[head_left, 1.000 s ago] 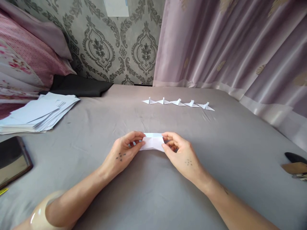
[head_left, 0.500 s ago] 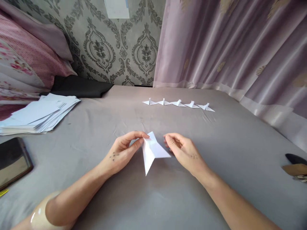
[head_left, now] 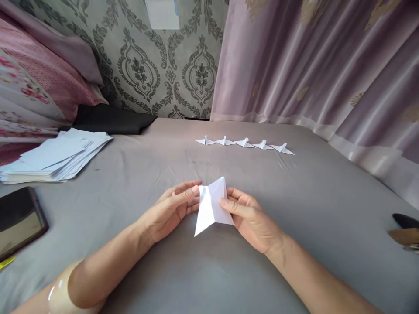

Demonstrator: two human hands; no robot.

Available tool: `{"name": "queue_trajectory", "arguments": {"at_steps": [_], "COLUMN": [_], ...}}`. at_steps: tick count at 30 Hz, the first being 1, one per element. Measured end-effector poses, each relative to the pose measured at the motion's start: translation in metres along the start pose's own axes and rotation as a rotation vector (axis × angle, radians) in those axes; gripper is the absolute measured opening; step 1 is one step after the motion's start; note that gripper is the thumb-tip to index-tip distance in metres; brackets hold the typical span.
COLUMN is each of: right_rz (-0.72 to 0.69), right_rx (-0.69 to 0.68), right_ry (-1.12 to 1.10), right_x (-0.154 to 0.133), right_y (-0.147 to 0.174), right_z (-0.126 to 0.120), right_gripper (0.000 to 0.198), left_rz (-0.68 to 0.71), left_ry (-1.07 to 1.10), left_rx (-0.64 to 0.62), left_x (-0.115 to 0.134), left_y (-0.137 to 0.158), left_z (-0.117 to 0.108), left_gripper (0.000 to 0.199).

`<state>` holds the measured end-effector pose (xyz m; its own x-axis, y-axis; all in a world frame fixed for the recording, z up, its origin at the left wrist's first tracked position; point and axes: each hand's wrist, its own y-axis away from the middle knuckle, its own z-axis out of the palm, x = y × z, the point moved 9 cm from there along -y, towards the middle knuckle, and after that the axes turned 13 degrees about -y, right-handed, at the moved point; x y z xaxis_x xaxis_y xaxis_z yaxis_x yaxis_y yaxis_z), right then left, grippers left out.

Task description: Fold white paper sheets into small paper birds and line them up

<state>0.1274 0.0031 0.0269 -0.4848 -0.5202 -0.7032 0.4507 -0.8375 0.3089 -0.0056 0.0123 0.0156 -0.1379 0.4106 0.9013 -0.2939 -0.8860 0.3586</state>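
A folded white sheet of paper [head_left: 212, 205] with pointed corners is held up between both hands, above the grey cloth. My right hand [head_left: 253, 218] pinches its right side, thumb on the front face and fingers behind. At the upper left corner, my left hand [head_left: 175, 207] has its thumb tip against the edge, while the fingers reach partly behind the sheet. Farther back, a row of several small white folded paper birds [head_left: 245, 142] stands on the cloth, their wings spread flat.
A stack of white papers [head_left: 59, 159] lies at the left, with a black folded item [head_left: 114, 120] behind it. Nearer is a phone [head_left: 21, 222]. Dark and brown objects [head_left: 406, 229] sit at the right edge. A patterned wall [head_left: 170, 65] and mauve curtain [head_left: 294, 65] border the grey surface.
My right hand has moved in and taken hold of the folded paper's right side. The paper has turned, and my left hand's grip has loosened at its left edge.
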Motion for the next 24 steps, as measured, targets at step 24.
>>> {"name": "queue_trajectory", "arguments": {"at_steps": [24], "right_rz": [-0.037], "right_rx": [0.272], "right_ry": [0.402], "right_x": [0.000], "right_y": [0.003], "right_z": [-0.025], "right_gripper": [0.049], "left_rz": [0.047], "left_ry": [-0.169], "left_rx": [0.053], "left_x": [0.001], "left_y": [0.001], "left_z": [-0.003], "left_gripper": [0.039]}}
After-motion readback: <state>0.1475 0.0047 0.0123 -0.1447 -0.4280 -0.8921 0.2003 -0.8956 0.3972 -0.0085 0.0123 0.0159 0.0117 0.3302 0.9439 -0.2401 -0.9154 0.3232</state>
